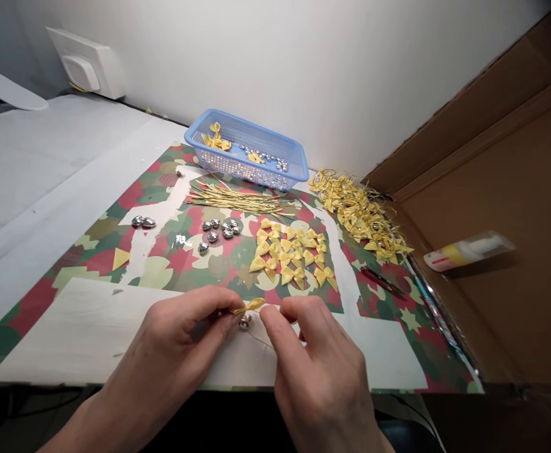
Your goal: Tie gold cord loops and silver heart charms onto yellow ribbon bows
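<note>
Near the table's front edge, my left hand (185,340) pinches a yellow ribbon bow (251,306) between thumb and fingers. A shiny silver jingle bell (245,322) hangs just below the bow. From the bell a thin gold cord (259,340) runs right, to my right hand (316,358). The right hand's fingers are closed, with the thumb tip beside the bow's right end; its grip on the cord is partly hidden. Beyond my hands, several yellow bows (293,277) lie in rows. Loose silver bells (212,236) sit left of them, with more bells (143,221) farther left.
Gold cords (238,198) lie in a bundle before a blue plastic basket (247,176) with bows and bells inside. Finished-looking bows with cords (358,211) are heaped at right. Dark tweezers (383,282) lie near the cardboard wall (492,189), beside a glue bottle (464,251).
</note>
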Tool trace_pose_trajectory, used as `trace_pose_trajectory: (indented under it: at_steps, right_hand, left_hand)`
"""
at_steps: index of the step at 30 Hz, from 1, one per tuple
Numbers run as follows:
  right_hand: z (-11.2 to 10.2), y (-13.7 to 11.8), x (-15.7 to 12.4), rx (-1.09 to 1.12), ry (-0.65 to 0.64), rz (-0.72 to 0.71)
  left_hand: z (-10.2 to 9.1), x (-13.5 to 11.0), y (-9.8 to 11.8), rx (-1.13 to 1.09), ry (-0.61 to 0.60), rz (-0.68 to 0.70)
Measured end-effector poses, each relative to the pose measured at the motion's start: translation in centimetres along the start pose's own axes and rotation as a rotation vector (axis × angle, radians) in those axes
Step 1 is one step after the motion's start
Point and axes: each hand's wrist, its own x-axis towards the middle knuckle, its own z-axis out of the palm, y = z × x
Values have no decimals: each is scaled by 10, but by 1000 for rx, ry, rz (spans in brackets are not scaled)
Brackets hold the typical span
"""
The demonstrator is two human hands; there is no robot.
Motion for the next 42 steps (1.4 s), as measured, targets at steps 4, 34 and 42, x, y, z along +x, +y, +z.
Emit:
trace_pose_trajectory:
  at_steps: [4,34,42]
  right_hand:
    - [-1,-2,0,-42,-30,-33]
    - [20,-27,-31,397,53,413]
    - [16,-20,-31,446,40,403]
  left_hand:
    - [2,0,-1,22,-7,31]
    - [1,-14,-5,-92,181,103]
    - [-1,-10,1,-82,138,133]
